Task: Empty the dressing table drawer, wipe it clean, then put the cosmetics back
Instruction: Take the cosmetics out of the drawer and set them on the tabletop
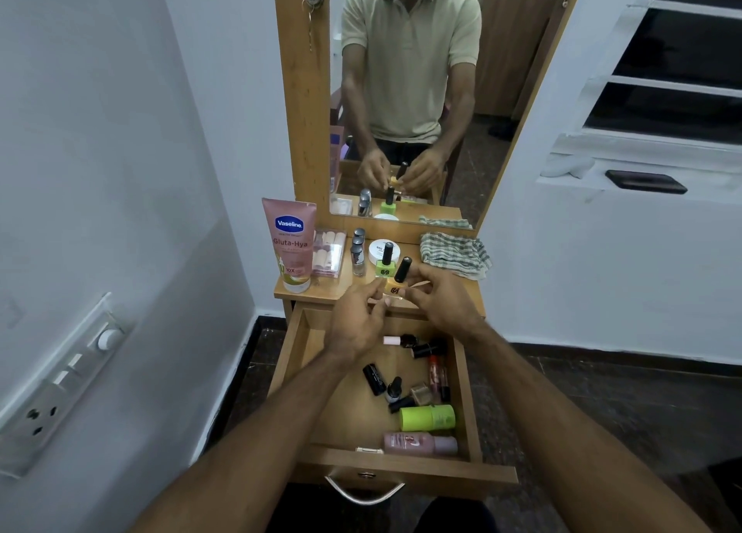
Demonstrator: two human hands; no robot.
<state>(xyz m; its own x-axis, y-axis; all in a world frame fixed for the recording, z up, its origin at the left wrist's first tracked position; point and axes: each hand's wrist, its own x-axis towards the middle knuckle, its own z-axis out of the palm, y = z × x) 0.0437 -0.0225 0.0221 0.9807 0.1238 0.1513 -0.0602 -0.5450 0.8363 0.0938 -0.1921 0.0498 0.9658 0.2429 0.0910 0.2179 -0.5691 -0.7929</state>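
Drawer (299, 344) stands pulled out below the counter (461, 291), with about ten small cosmetics lying inside. One Vaseline tube (290, 243), one checked cloth (453, 253), one white jar (379, 250) and one green nail polish bottle (385, 265) sit on the counter. Left hand (357, 320) and right hand (439, 301) together pinch one yellow nail polish bottle (395, 283) at the counter's front edge.
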